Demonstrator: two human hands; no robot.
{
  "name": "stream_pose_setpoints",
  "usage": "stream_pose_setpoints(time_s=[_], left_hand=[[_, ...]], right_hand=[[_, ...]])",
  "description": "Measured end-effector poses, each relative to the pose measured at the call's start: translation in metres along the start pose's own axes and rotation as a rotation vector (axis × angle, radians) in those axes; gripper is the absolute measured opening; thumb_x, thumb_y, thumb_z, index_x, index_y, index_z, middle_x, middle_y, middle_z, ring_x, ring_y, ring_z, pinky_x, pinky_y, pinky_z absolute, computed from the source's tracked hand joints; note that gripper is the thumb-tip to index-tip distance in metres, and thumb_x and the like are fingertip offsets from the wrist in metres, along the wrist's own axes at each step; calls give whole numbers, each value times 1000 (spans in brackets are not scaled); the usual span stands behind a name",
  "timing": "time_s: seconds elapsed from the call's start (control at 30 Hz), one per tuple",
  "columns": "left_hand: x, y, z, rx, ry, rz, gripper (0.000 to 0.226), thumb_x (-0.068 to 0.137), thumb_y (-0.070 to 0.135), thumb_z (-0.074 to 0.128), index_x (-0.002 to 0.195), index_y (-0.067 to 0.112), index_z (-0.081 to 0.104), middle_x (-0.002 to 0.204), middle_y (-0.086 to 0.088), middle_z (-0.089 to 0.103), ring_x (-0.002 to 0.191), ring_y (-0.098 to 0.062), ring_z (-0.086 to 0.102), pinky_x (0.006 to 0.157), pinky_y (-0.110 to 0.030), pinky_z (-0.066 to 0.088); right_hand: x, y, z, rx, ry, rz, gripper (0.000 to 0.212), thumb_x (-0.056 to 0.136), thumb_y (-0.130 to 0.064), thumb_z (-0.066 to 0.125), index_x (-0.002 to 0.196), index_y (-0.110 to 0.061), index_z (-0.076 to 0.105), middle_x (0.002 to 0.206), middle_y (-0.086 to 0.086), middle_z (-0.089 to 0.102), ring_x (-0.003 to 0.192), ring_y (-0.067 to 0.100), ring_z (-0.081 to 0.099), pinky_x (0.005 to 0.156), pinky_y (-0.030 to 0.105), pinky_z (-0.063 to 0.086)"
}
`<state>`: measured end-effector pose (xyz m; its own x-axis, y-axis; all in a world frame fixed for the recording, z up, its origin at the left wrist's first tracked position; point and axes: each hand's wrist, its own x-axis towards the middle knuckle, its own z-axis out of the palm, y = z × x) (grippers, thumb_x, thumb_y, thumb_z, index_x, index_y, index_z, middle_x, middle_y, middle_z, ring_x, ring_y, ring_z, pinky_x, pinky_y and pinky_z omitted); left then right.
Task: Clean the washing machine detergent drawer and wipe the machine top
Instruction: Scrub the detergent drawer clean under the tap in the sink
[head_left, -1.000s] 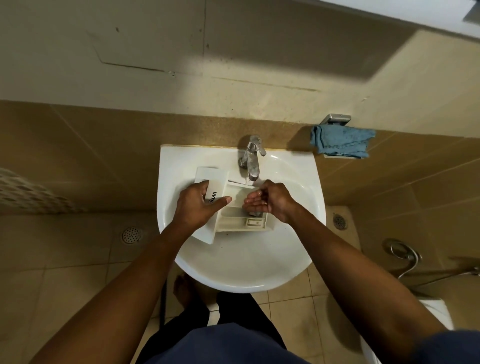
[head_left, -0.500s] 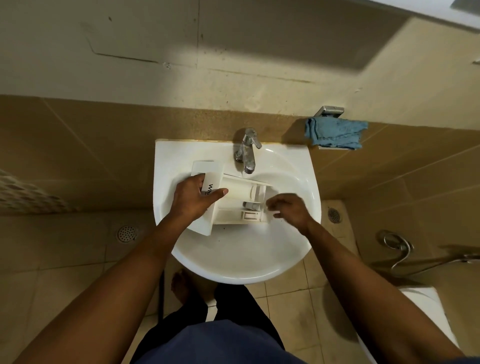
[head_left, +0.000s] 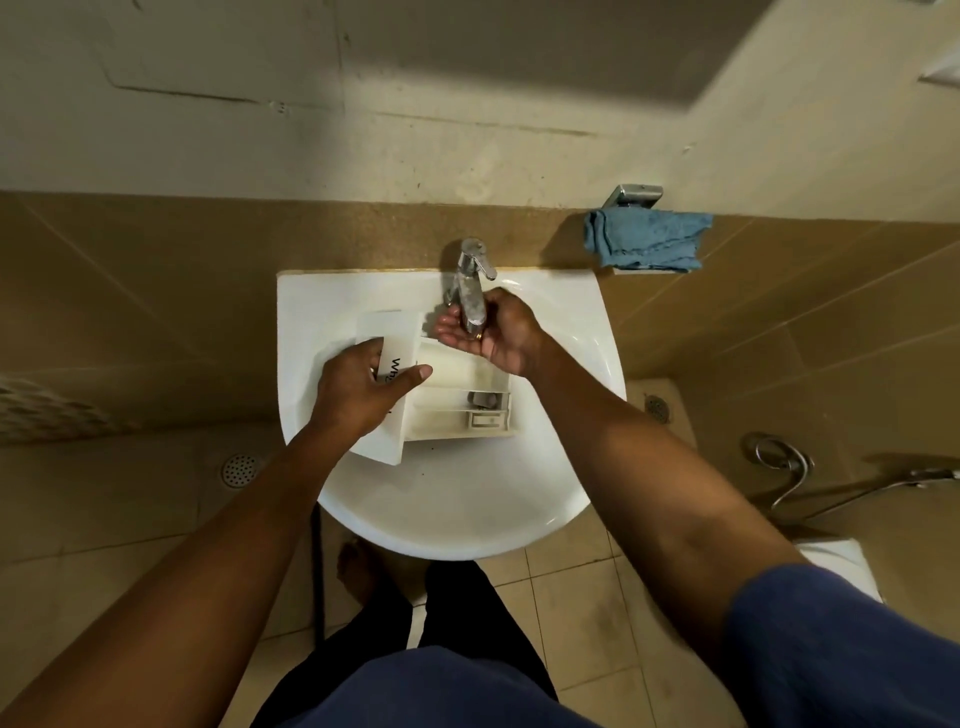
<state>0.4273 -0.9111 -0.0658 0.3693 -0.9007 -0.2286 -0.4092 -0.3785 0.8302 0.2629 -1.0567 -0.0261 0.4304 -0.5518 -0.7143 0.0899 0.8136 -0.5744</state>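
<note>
Right now the detergent drawer (head_left: 460, 410) lies in the white sink (head_left: 457, 514), its open compartments facing up and its front panel toward the left. The left hand (head_left: 358, 395) has its grip clamped on that panel, fingers over the far edge and thumb across the printed face. The right hand (head_left: 493, 332) sits just above the drawer's far corner, palm up and loosely cupped beneath the spout of the tap (head_left: 470, 291); its grip is apart, holding nothing. A blue cloth (head_left: 647, 241) is draped on a metal holder (head_left: 636, 195) to the right of the sink, well apart from both hands.
</note>
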Motion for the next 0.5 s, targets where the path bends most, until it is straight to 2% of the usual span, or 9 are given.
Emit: stream_pose_setpoints(time_s=[0.07,0.13,0.2,0.27,0.3,0.37,0.4,0.47,0.5], left_hand=[[0,-1,0,-3,2,9,49,79,60,80,110,22,73,91,5,72,76,-15,69,61,-28,50],[-1,-2,0,-23,-4,17,48,78,61,80,108,24,74,87,8,73,74,-11,69,63,-28,53],[-1,-2,-1,-42,-4,28,48,77,63,79,106,25,75,83,8,74,73,-9,70,65,-29,55],[-1,-2,-1,-52,-7,21,50,75,64,79,105,24,75,82,8,74,72,-9,70,67,-32,58],[-1,-2,-1,-51,-5,15,50,75,64,79,105,23,74,83,8,74,73,-10,70,69,-35,59],[0,0,-1,-34,-2,10,46,78,59,82,103,22,73,84,8,73,75,-10,69,71,-37,60],[0,0,-1,-27,0,10,43,79,57,82,103,21,73,85,8,73,76,-11,69,72,-37,60],[-1,2,-1,-23,5,13,44,81,54,82,107,20,73,90,8,73,78,-12,68,72,-33,58],[-2,4,-1,-22,6,19,45,81,52,82,111,19,72,93,7,72,79,-11,67,72,-29,56]], right_hand=[[1,9,0,-10,23,34,52,104,-21,21,92,8,63,78,20,75,72,32,77,70,37,64],[3,20,-7,-12,40,55,52,103,-19,24,91,10,66,83,24,75,74,33,77,69,37,65],[2,32,-15,-45,28,56,52,102,-17,26,93,13,68,90,29,74,79,39,76,75,42,65],[-4,49,-23,-125,41,17,50,100,-13,32,79,11,71,85,30,71,80,42,74,88,54,61],[-7,60,-26,-197,61,-34,46,98,-11,35,73,10,68,82,30,69,81,44,73,93,59,58],[-11,85,-28,-412,113,-195,39,96,-10,39,80,17,64,89,35,70,93,46,74,98,56,57],[-12,97,-28,-563,123,-299,40,95,-15,43,87,15,67,95,31,73,99,42,73,99,51,57],[-12,114,-34,-883,70,-485,39,94,-32,50,99,-3,76,105,11,78,107,25,73,101,40,55],[-13,119,-41,-995,23,-542,37,96,-34,52,109,-8,76,114,5,77,113,20,70,104,38,52]])
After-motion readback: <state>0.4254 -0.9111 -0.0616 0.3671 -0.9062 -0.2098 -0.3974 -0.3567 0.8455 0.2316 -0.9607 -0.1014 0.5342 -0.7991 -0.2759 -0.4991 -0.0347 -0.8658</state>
